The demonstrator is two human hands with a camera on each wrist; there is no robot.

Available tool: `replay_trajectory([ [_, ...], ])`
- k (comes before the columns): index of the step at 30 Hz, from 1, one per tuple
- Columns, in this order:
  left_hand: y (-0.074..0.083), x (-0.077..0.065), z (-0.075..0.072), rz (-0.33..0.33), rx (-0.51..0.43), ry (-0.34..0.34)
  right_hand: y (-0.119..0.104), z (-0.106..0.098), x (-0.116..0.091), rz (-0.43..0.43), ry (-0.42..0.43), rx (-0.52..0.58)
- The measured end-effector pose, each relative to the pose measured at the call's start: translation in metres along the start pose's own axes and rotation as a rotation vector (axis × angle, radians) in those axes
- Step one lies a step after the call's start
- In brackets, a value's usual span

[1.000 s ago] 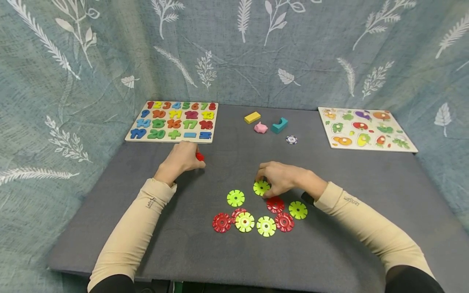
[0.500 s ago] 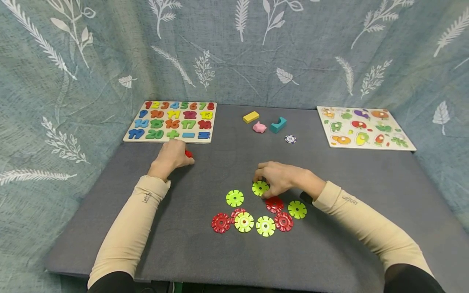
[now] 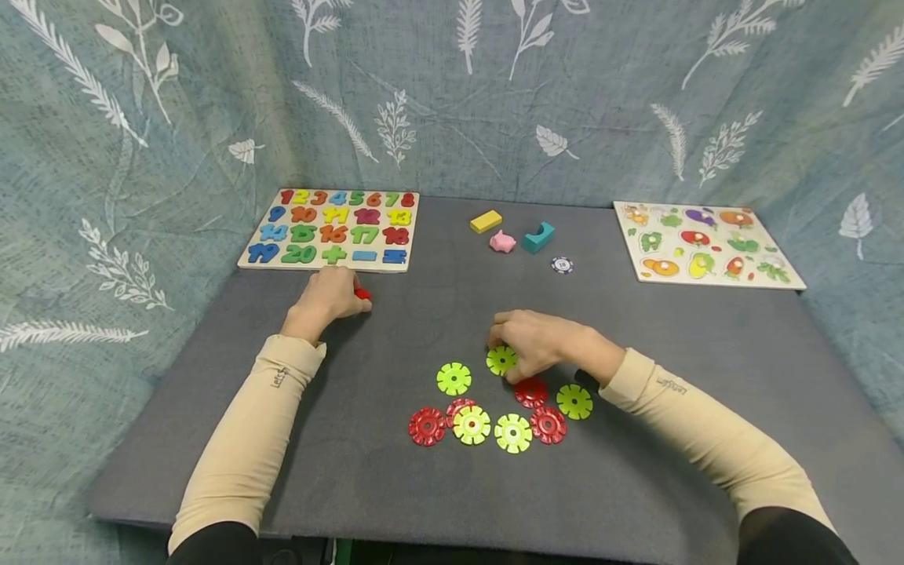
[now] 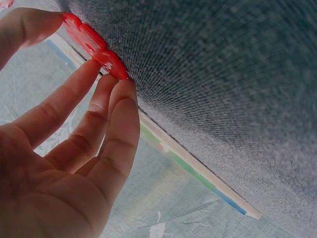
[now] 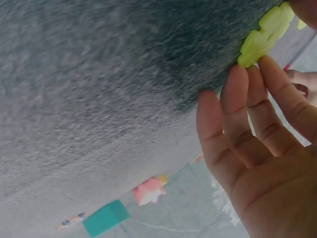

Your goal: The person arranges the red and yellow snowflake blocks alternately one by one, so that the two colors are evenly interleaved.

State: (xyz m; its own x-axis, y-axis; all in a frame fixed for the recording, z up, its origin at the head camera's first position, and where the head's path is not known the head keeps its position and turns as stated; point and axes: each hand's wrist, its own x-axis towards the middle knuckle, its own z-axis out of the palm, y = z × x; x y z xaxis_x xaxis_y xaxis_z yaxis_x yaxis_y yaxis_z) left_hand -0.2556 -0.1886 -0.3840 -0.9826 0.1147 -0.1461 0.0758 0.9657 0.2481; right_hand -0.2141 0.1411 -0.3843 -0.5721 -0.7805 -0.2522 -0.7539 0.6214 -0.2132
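Observation:
In the head view my left hand is just in front of the number board. It pinches a red notched disc between thumb and fingertips, flat and close over the cloth in the left wrist view. Nearer the table's middle, my right hand has thumb and fingertips at opposite edges of a yellow-green notched disc, low at the grey surface. Below that hand lie more discs: a red one partly behind its thumb, a green one to the left, and several others, some overlapping.
Toward the back are a yellow block, a pink pig figure, a teal arch block and a poker chip. A vegetable puzzle board lies back right. A patterned curtain hangs behind the table.
My left hand has moved left with the red disc, mostly in the first half second. The right hand stays at the green disc, and the loose discs lie as before.

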Motion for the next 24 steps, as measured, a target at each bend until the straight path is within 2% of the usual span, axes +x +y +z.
replay_trajectory([
  [5, 0.0010, -0.0011, 0.0024, -0.014, -0.001, -0.006, -0.0079, 0.0008, 0.0026, 0.049, -0.029, -0.058],
  [13, 0.0045, -0.0033, 0.0076, -0.015, 0.007, -0.020, -0.0096, 0.0047, 0.0045, 0.053, -0.046, -0.091],
  [18, 0.0047, -0.0044, 0.0045, 0.000, -0.002, 0.004, -0.0088, 0.0028, 0.0060, 0.054, -0.049, -0.090],
  [24, 0.0045, -0.0043, -0.0017, -0.010, -0.002, 0.002, -0.0074, -0.0003, 0.0063, 0.053, -0.047, -0.081],
])
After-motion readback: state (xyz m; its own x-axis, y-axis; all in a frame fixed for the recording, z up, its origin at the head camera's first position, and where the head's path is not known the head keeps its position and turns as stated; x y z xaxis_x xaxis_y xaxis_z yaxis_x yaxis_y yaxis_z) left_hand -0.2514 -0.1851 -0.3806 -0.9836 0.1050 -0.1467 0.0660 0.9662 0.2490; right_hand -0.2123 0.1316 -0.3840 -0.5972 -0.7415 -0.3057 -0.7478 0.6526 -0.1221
